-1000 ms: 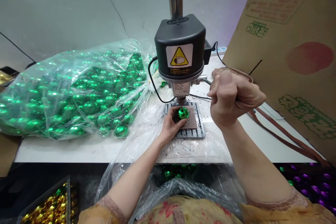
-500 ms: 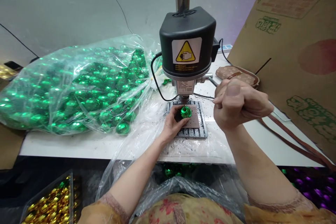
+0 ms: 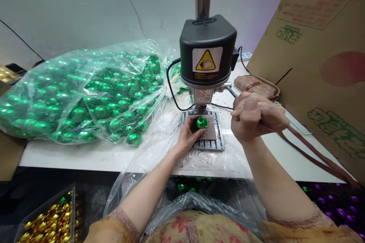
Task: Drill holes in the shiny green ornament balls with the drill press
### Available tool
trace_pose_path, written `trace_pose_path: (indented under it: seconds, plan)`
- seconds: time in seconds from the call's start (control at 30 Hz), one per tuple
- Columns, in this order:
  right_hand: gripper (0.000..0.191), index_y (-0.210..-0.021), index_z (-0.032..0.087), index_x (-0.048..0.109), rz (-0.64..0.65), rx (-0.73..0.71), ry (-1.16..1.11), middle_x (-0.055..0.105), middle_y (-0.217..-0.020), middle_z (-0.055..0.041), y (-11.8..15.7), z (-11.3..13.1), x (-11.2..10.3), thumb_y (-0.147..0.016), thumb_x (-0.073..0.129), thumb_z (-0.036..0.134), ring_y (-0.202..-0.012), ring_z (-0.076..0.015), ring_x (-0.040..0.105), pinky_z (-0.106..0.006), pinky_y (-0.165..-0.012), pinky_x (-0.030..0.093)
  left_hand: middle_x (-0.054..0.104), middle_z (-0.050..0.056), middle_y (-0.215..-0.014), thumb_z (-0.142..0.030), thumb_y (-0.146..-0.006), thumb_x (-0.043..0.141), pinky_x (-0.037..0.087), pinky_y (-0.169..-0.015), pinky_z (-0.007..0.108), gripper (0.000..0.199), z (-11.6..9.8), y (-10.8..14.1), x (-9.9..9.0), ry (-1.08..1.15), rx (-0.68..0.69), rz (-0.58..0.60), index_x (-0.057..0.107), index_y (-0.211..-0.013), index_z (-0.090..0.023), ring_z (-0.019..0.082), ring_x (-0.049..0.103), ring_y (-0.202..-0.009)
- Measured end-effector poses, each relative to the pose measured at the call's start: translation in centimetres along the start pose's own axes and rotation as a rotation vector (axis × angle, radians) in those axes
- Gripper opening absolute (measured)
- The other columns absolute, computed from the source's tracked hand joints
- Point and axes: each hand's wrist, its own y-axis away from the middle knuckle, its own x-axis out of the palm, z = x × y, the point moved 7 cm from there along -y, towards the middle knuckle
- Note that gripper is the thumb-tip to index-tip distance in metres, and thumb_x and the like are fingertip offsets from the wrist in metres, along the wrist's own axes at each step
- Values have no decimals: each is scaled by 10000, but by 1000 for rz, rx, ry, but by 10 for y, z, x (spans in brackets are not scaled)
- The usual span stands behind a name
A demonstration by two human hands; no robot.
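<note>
Under the black drill press (image 3: 208,53), a shiny green faceted ball (image 3: 202,122) rests on a brownish pad (image 3: 210,132) over the slotted metal base (image 3: 209,145). My left hand (image 3: 188,133) grips the ball from its left side, thumb in front and fingers behind. The drill's tip is hard to make out just above the ball. My right hand (image 3: 253,117) is closed round the press's lever (image 3: 231,91), right of the machine; the lever's far end is hidden in the fist.
A clear bag of green balls (image 3: 94,98) lies on the white table (image 3: 85,157) at left. A brown purse (image 3: 255,86) and a large cardboard box (image 3: 322,64) stand right. Gold balls (image 3: 51,220) and purple balls (image 3: 342,209) sit below table level.
The view has shifted slightly, so the press appears lower and further right. My right fist appears slightly lower and nearer the press. My left hand still holds the green ball.
</note>
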Motion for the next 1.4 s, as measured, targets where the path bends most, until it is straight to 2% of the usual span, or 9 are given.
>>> trace_pose_path:
  seconds: [0.27, 0.5, 0.63, 0.83, 0.93, 1.03, 1.13, 1.27, 1.4]
  plan:
    - [481, -496, 174, 247, 105, -6, -10, 388, -391, 69, 10, 4, -4, -837, 585, 145, -349, -43, 378, -237, -369, 280, 680, 81, -1169, -324, -811, 794, 517, -966, 394, 471, -8, 2, -3, -59, -8, -37, 597, -1225, -216, 247, 653, -1088]
    - [403, -519, 191, 522, 2, 346, 52, 431, -443, 68, -36, -12, 18, -914, 588, 242, -394, -31, 373, -260, -440, 285, 687, 80, -1141, -322, -795, 795, 535, -919, 369, 463, -13, 1, -4, -93, -42, -99, 589, -1193, -203, 230, 669, -1045]
    - [422, -533, 184, 518, 57, 438, 88, 403, -432, 78, -51, -25, 27, -921, 594, 331, -390, -16, 325, -247, -473, 322, 690, 58, -1028, -356, -821, 756, 542, -815, 323, 376, -39, 32, -20, -278, 42, -180, 602, -1129, -204, 195, 673, -930]
    - [443, -518, 160, 513, 62, 410, 84, 420, -451, 74, -48, -20, 23, -899, 601, 368, -408, 5, 358, -226, -501, 315, 696, 98, -979, -426, -882, 683, 548, -743, 341, 406, -69, 149, -13, -752, 612, 348, 601, -1200, -187, 211, 666, -857]
    - [429, -514, 153, 517, 51, 404, 57, 432, -448, 70, -48, -15, 24, -921, 579, 275, -416, 7, 372, -228, -504, 296, 709, 127, -1153, -367, -874, 704, 546, -925, 415, 408, -61, 195, -17, -999, 701, 500, 612, -1235, -203, 267, 657, -1079]
    - [428, -509, 156, 525, 45, 408, 59, 434, -439, 68, -48, -12, 24, -922, 580, 252, -409, -2, 371, -236, -473, 274, 714, 107, -1227, -367, -858, 702, 523, -1035, 443, 386, -61, 207, -30, -994, 695, 501, 640, -1216, -235, 289, 609, -1224]
    - [415, -511, 157, 538, 47, 415, 63, 437, -439, 68, -47, -12, 24, -912, 594, 244, -404, -1, 365, -242, -459, 267, 736, 82, -1181, -174, -853, 578, 546, -1005, 461, 310, -64, 176, -59, -832, 606, 330, 647, -1146, -250, 276, 626, -1211]
    - [395, -509, 153, 545, 26, 410, 44, 437, -441, 66, -46, -13, 22, -897, 600, 202, -415, 1, 370, -240, -461, 264, 734, 48, -917, -48, -791, 450, 567, -849, 416, 269, -35, 72, -128, -707, 211, -104, 636, -879, -220, 232, 698, -935]
    - [384, -501, 159, 539, 4, 414, 2, 427, -428, 69, -45, -15, 22, -877, 608, 184, -405, -10, 372, -245, -433, 240, 732, 54, -869, -153, -834, 501, 549, -804, 355, 195, 8, -39, -132, -485, 21, -19, 685, -889, -189, 201, 688, -826]
